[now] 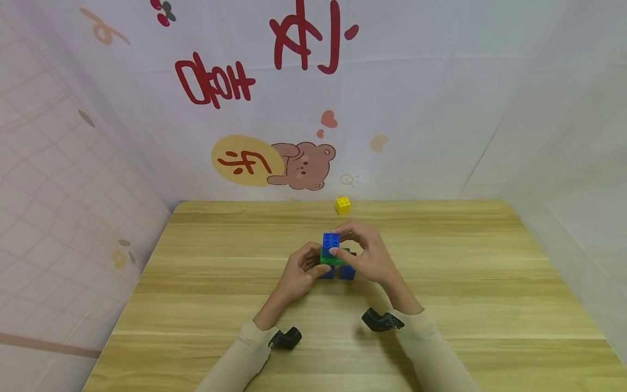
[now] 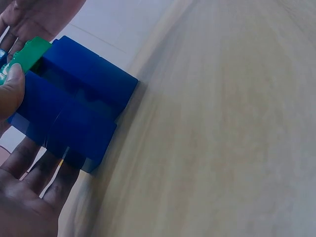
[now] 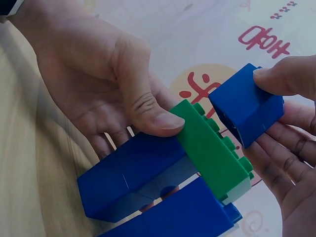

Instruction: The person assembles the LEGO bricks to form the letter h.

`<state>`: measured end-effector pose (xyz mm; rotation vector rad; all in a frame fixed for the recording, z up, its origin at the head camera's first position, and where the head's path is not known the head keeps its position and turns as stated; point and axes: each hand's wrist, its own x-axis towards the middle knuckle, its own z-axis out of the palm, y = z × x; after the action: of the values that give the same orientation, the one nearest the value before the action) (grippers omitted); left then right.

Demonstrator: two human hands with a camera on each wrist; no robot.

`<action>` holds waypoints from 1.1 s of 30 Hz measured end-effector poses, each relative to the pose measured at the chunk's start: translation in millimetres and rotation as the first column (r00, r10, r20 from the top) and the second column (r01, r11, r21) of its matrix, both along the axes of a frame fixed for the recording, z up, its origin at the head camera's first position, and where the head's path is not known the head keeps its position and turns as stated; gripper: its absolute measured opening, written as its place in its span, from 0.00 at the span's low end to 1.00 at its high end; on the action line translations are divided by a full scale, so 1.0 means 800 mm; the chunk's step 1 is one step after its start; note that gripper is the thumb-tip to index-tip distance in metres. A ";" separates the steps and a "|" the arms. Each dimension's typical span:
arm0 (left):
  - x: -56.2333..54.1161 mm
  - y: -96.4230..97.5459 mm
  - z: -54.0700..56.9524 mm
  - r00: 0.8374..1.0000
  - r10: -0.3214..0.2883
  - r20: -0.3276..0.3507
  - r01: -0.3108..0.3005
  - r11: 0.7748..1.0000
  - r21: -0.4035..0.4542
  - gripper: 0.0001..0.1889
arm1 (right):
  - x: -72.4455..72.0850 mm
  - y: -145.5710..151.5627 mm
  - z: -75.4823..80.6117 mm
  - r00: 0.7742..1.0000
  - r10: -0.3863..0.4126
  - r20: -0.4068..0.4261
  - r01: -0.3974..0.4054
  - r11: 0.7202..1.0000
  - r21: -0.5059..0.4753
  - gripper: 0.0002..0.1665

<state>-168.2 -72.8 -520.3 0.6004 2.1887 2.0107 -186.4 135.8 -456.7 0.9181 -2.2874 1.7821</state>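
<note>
My left hand (image 1: pixel 297 275) grips a toy-brick build, its thumb at the joint of the green brick (image 3: pixel 212 153) and one blue column. Two blue columns of stacked bricks (image 3: pixel 133 173) stand side by side with a gap between them, and the green brick bridges their tops. The left fingers reach behind the nearer column (image 2: pixel 74 121) in the left wrist view. Between thumb and fingers, my right hand (image 1: pixel 371 255) pinches a small blue brick (image 3: pixel 247 106), held tilted just over the green brick's studs.
A yellow brick (image 1: pixel 343 206) sits at the back of the wooden table (image 1: pixel 220 228), near the printed cloth wall (image 1: pixel 416 109). Black wrist cameras (image 1: pixel 382 320) are strapped over both sleeves. Cloth also hangs along the left and right sides.
</note>
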 end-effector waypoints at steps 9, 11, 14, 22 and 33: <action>0.000 -0.001 0.000 1.000 0.006 0.008 -0.006 1.000 0.005 0.16 | 0.003 -0.006 -0.004 1.000 0.022 0.013 -0.023 0.999 0.030 0.16; 0.001 -0.001 0.001 1.000 0.001 0.011 -0.001 1.000 0.007 0.16 | 0.003 -0.007 -0.005 0.999 0.024 0.023 -0.025 0.999 0.021 0.15; 0.001 -0.001 0.001 1.000 -0.003 0.018 0.002 1.000 0.009 0.16 | 0.004 -0.006 -0.007 0.999 0.028 0.030 -0.029 1.000 0.013 0.15; -0.001 -0.001 -0.001 1.000 0.002 0.017 -0.002 1.000 0.003 0.16 | 0.001 -0.005 -0.016 0.999 0.039 0.024 -0.039 0.999 -0.012 0.14; -0.001 0.000 -0.002 1.000 0.009 0.002 -0.009 1.000 0.004 0.16 | 0.001 -0.008 -0.018 1.000 0.024 -0.016 -0.024 0.999 -0.021 0.15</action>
<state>-169.0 -72.7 -521.7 0.5901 2.1909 2.0201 -185.2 129.6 -471.0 0.9563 -2.2527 1.7989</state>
